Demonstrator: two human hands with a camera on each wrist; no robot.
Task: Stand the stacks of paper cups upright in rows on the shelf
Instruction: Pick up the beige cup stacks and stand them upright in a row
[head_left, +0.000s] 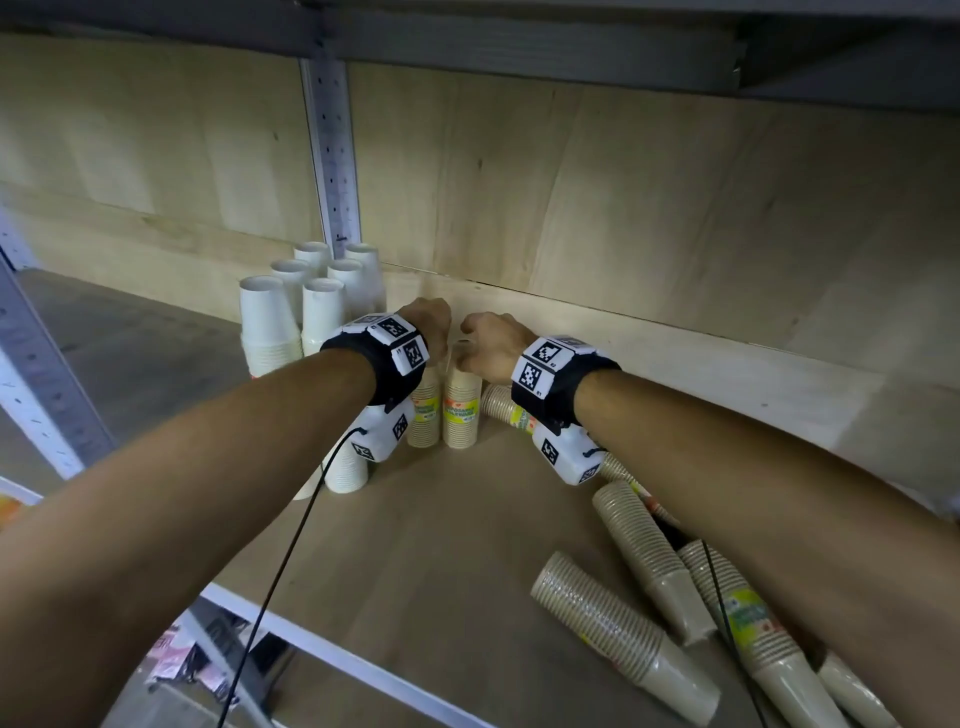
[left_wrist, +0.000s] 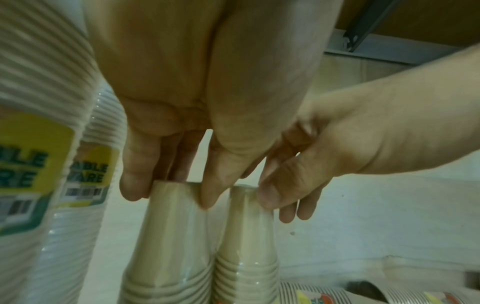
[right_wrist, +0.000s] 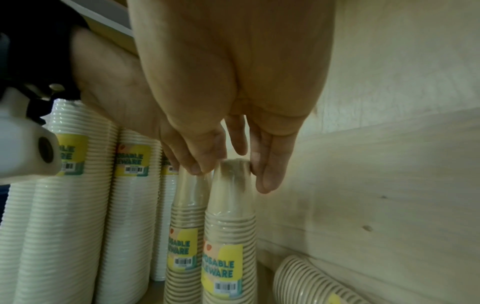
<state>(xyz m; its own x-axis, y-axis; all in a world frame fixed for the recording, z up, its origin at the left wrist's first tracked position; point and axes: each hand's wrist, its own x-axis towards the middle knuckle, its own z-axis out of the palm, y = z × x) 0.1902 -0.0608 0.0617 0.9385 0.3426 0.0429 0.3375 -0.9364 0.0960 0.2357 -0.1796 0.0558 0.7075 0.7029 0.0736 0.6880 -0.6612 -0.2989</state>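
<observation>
Two tan paper-cup stacks stand upright side by side near the back of the wooden shelf (head_left: 415, 545). My left hand (left_wrist: 171, 195) pinches the top of the left tan stack (left_wrist: 171, 236) between thumb and fingers. My right hand (right_wrist: 233, 174) pinches the top of the right tan stack (right_wrist: 228, 205) the same way. In the head view both hands (head_left: 431, 322) (head_left: 488, 338) sit close together above these stacks (head_left: 425, 415) (head_left: 461, 410). Each stack is wrapped in clear film and carries a yellow label.
Several white cup stacks (head_left: 270, 322) stand upright in rows just left of the tan pair. More tan stacks lie on their sides at the right (head_left: 623, 634) (head_left: 649, 556) and behind my right wrist (head_left: 501, 402). A perforated upright (head_left: 332, 156) and plywood back panel close the rear.
</observation>
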